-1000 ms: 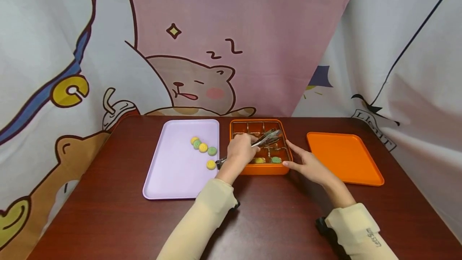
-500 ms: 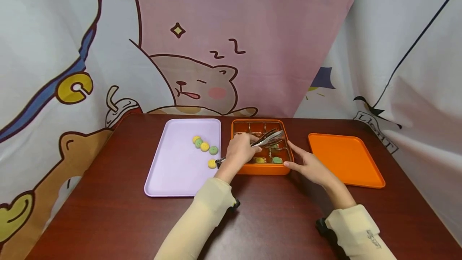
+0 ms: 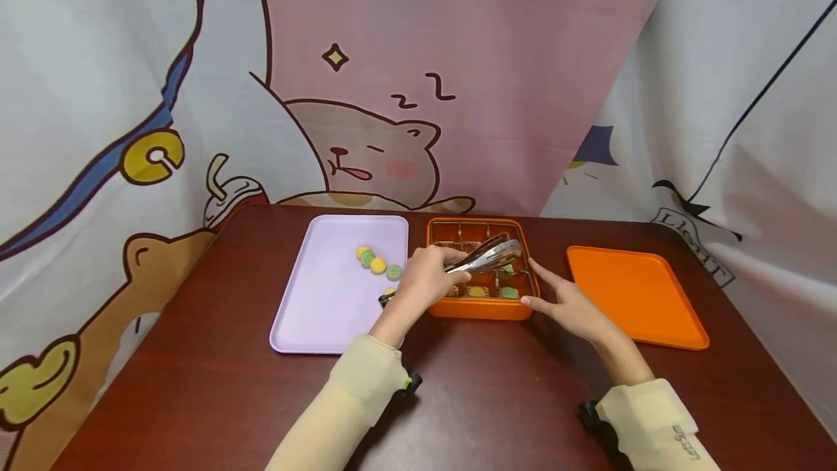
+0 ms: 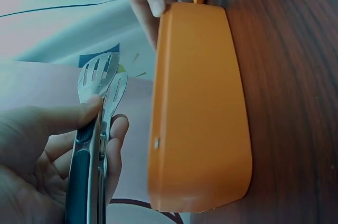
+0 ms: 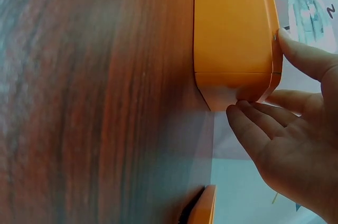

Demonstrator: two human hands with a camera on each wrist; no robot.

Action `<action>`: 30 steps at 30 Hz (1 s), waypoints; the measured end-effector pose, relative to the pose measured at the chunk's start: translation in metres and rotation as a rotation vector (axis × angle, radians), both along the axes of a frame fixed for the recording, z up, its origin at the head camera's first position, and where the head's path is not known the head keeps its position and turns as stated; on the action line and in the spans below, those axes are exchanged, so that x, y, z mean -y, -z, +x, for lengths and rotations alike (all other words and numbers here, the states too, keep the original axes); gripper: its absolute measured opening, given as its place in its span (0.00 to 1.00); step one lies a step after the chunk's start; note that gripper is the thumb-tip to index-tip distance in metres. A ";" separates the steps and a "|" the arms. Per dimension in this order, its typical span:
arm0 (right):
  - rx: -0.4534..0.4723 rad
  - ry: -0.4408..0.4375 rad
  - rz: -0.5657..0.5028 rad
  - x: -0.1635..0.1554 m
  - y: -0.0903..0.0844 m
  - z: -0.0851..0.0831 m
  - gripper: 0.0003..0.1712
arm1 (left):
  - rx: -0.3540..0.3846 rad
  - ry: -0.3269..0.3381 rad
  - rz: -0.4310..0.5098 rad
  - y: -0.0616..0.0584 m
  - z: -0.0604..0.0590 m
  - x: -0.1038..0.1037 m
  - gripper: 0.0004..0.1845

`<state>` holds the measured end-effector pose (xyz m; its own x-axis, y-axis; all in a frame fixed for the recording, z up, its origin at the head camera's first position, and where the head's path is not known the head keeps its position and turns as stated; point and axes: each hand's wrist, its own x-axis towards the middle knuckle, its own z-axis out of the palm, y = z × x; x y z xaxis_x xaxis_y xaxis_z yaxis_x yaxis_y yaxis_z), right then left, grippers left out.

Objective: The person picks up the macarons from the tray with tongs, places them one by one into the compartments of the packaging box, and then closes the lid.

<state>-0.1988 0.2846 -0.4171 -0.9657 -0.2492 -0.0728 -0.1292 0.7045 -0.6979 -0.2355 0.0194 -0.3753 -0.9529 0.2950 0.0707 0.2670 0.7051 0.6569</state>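
An orange compartment box (image 3: 482,309) stands mid-table; some of its front cells hold yellow and green round pieces (image 3: 508,292). My left hand (image 3: 428,278) grips metal tongs (image 3: 487,256), their slotted tips (image 4: 103,78) nearly together above the box. In the left wrist view nothing shows between the tips. My right hand (image 3: 567,302) rests with straight fingers against the box's right front corner (image 5: 237,84), thumb on the wall. A lilac tray (image 3: 327,311) left of the box carries several yellow and green pieces (image 3: 378,264).
An orange lid (image 3: 634,296) lies flat to the right of the box. The dark wooden table (image 3: 490,398) is bounded by a cartoon-printed cloth backdrop (image 3: 366,93) behind and at both sides.
The head view has shifted a little. My left hand and the tongs have lifted slightly over the box; the right hand stays against the box's corner.
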 end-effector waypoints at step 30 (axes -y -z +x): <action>0.009 -0.006 -0.005 -0.001 0.002 -0.002 0.49 | -0.184 -0.090 0.091 0.000 0.035 0.112 0.15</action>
<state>-0.2006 0.2860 -0.4189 -0.9636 -0.2549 -0.0808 -0.1265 0.7005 -0.7023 -0.2008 -0.0925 -0.3752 -0.9435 0.1939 0.2686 0.3273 0.6713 0.6650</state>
